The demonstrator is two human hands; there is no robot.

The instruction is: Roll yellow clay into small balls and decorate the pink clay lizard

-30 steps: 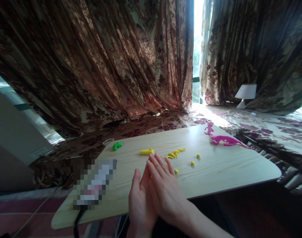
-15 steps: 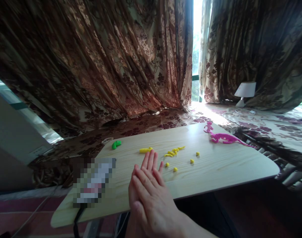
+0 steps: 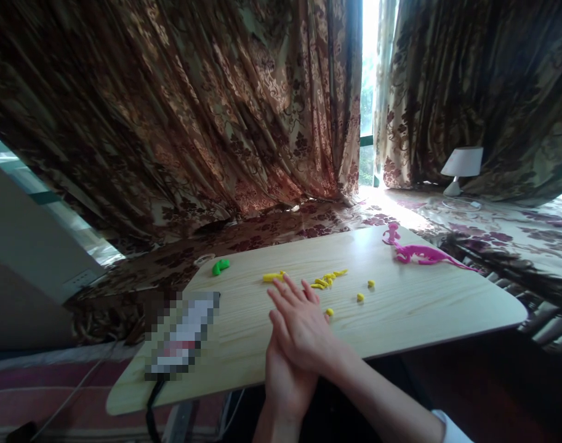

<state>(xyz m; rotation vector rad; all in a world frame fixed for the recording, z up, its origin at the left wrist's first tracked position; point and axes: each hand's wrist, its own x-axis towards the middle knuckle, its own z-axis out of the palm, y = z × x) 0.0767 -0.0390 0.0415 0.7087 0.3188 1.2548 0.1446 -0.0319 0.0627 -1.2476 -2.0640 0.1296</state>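
My right hand (image 3: 303,326) lies palm down across my left hand (image 3: 287,378), its fingers stretched out and slightly apart. The left hand is palm up underneath; its fingers are largely covered, though the parts that show look extended. Whatever may lie between the palms is hidden. Just beyond the fingertips is a thick yellow clay-like roll (image 3: 272,278), partly covered by the hand. Several small yellow curved pieces (image 3: 324,281) lie in a cluster beside it. Small yellow balls (image 3: 360,298) are scattered to the right, one close by the right hand.
A pink long-tailed figure (image 3: 419,253) lies at the table's far right. On the left are a green curved piece (image 3: 220,266) and a blurred-out flat object (image 3: 186,338) with a black strap. The pale wooden table (image 3: 428,307) stands before patterned curtains (image 3: 244,123); a white lamp (image 3: 463,162) stands behind.
My right hand has slid and turned over the left, and both hands have shifted right. They now cover one yellow ball seen before. The view has shifted slightly.
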